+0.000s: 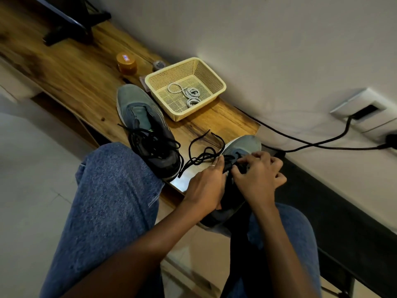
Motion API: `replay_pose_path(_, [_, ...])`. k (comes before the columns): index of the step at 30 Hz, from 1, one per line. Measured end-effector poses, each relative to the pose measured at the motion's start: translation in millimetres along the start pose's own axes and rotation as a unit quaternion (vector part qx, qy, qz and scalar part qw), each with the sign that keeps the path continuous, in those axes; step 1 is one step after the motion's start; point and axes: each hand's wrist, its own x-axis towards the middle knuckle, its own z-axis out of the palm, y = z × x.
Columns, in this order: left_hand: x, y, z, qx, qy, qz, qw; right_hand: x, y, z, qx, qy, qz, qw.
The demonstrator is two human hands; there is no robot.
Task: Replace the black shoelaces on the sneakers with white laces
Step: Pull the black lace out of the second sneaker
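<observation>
Black loosened shoelace [200, 155] is trailing from the near grey mesh sneaker [242, 147] at the wooden surface [81, 82] edge, both hands, left [206, 183] and right [257, 175], pinching its laces, while coiled white laces [189, 93] are lying in the cream plastic basket [214, 80] beside the second grey sneaker [146, 125].

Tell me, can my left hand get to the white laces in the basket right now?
Probably yes: the basket is open-topped and nothing covers the white laces, though the left hand is busy on the near sneaker.
</observation>
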Motion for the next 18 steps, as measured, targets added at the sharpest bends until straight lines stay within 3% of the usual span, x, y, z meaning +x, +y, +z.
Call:
replay_pose_path(4, [0.9, 0.6, -0.2, 0.017, 0.003, -0.007, 1.0, -0.6, 0.6, 5.1, -0.01, -0.005, -0.011, 1.0])
replay_pose_path(8, [-2.7, 7.1, -4.8, 0.006, 0.013, 0.005, 1.0, -4.5, 6.8, 8.5, 0.006, 0.065, -0.014, 0.998])
replay_pose_path(11, [-4.3, 7.9, -7.0, -0.003, 0.021, 0.014, 1.0, -5.7, 10.3, 1.7, 0.106, 0.138, 0.079, 0.982])
replay_pose_path(15, [-3.1, 6.7, -6.9, 0.002, 0.012, 0.006, 1.0, -7.5, 16.2, -3.7, 0.259, 0.182, 0.235, 0.919])
replay_pose_path(18, [-2.1, 7.3, -7.4, 0.001, 0.009, -0.001, 1.0, -10.3, 14.0, -0.2, 0.18, 0.149, 0.169, 0.958])
